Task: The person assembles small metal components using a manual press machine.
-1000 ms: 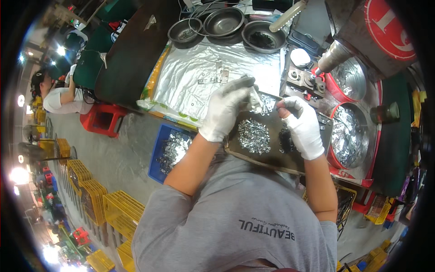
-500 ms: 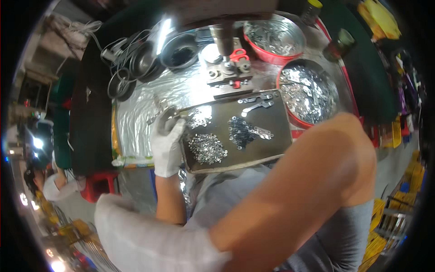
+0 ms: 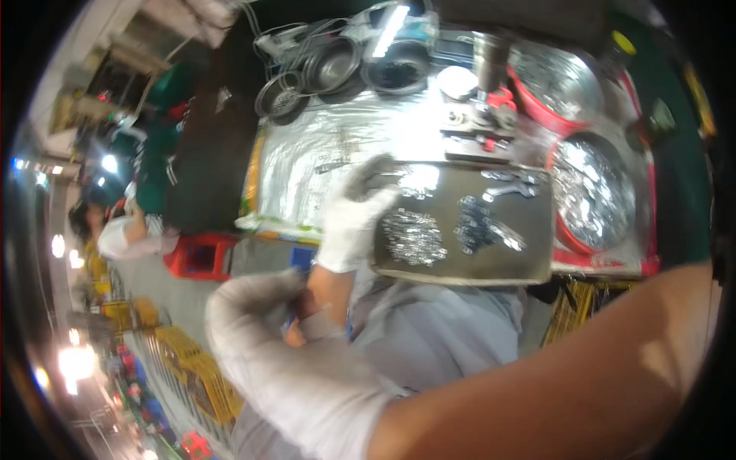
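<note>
My left hand (image 3: 346,224), in a white glove with darkened fingertips, is at the left edge of a shallow dark tray (image 3: 502,264). Its thumb and fingers are apart, with nothing visible between them. Small shiny metal pieces (image 3: 414,236) lie heaped on the tray beside it, with dark pieces (image 3: 474,224) and several longer metal parts (image 3: 512,188) farther right. My right arm crosses low from the right edge. My right hand (image 3: 264,318), white-gloved and smeared by motion, is bent beside my left forearm; its fingers are hard to make out.
Behind the tray stands a metal press fixture (image 3: 477,146) with red-handled scissors (image 3: 501,98). Two red-sided tubs (image 3: 563,230) (image 3: 540,107) of metal parts are at right. Dark pans (image 3: 395,73) and cables are at the back left. A red stool (image 3: 201,257) and another person (image 3: 126,234) are left.
The view has swung, so tray and table appear farther right. My right hand shows closer to my left forearm. My left hand stays at the tray's left edge.
</note>
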`<state>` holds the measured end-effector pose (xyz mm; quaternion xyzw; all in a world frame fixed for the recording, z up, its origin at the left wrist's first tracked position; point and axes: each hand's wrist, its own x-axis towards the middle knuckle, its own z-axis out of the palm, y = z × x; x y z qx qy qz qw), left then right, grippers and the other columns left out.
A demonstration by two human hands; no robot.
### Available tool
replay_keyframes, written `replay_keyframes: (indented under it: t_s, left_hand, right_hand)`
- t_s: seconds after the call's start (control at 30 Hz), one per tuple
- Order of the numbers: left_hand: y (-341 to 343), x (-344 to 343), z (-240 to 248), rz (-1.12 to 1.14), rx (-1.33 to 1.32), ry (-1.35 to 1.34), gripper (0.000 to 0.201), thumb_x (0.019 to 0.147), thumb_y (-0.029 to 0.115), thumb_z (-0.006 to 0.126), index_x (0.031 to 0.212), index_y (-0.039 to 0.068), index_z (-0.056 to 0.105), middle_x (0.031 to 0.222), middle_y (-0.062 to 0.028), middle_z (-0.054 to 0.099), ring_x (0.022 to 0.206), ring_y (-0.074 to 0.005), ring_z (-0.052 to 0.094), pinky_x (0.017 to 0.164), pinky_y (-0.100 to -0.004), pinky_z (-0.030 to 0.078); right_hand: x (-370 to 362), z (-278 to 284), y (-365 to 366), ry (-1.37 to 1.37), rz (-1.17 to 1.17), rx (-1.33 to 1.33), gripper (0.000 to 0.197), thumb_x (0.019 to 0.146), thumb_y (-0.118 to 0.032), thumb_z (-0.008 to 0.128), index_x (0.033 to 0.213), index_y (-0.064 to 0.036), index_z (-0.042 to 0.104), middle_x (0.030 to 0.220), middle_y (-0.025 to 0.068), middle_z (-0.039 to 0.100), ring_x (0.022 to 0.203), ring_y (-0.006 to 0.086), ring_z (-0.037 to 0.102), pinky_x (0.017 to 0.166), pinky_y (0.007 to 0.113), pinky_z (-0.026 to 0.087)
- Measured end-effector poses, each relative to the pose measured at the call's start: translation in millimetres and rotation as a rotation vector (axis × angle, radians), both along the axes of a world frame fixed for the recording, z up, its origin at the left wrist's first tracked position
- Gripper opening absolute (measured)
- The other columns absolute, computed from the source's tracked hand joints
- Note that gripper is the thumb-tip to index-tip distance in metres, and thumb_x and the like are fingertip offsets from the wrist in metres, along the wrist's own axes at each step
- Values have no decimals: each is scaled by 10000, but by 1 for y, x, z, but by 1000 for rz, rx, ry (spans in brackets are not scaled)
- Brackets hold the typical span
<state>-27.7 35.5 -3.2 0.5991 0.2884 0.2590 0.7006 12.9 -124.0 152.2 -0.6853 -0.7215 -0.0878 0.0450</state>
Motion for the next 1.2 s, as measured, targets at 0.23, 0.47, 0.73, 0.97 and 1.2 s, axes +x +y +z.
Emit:
replay_keyframes:
  t_s: [0.23, 0.47, 0.73, 0.97, 1.2]
  left_hand:
    - [3, 2, 0, -21, -89, -105, 612, 807, 31, 746, 1363, -51, 502, 1174, -142, 633, 1011, -174, 619, 894, -275, 520]
    - [-3, -4, 13, 26, -194, -55, 524, 832, 37, 745, 1296, -86, 535, 1128, -152, 658, 1015, -179, 631, 881, -296, 529]
    - [-3, 6, 9, -74, -199, -116, 499, 858, -20, 707, 1311, -86, 508, 1175, -147, 634, 1027, -186, 629, 909, -308, 540]
    - [-11, 12, -12, -128, -212, -147, 518, 849, -46, 704, 1326, -78, 503, 1159, -138, 646, 1027, -169, 631, 893, -281, 533]
    - [-26, 21, -5, -173, -193, -120, 433, 840, -59, 712, 1251, -78, 578, 1112, -125, 681, 1013, -154, 649, 876, -275, 541]
  right_hand:
    - [10, 24, 18, 25, 173, 60, 115, 741, -150, 621, 776, -41, 621, 781, 36, 582, 780, 232, 562, 742, 385, 448]
    - [57, 13, 8, 80, 150, -193, 106, 736, -101, 635, 824, -45, 619, 828, 45, 589, 814, 233, 570, 771, 387, 447]
    - [117, -115, -27, 1103, -383, 247, 98, 849, 26, 648, 909, -47, 621, 877, 62, 616, 782, 169, 586, 720, 293, 471]
    - [123, -148, -31, 1433, -583, 273, 52, 910, -43, 673, 948, -11, 656, 902, 32, 664, 833, 88, 581, 775, 232, 465]
    - [107, -142, -6, 1458, -472, 327, 83, 895, -33, 694, 967, -17, 657, 888, 7, 653, 788, 63, 570, 730, 206, 465]
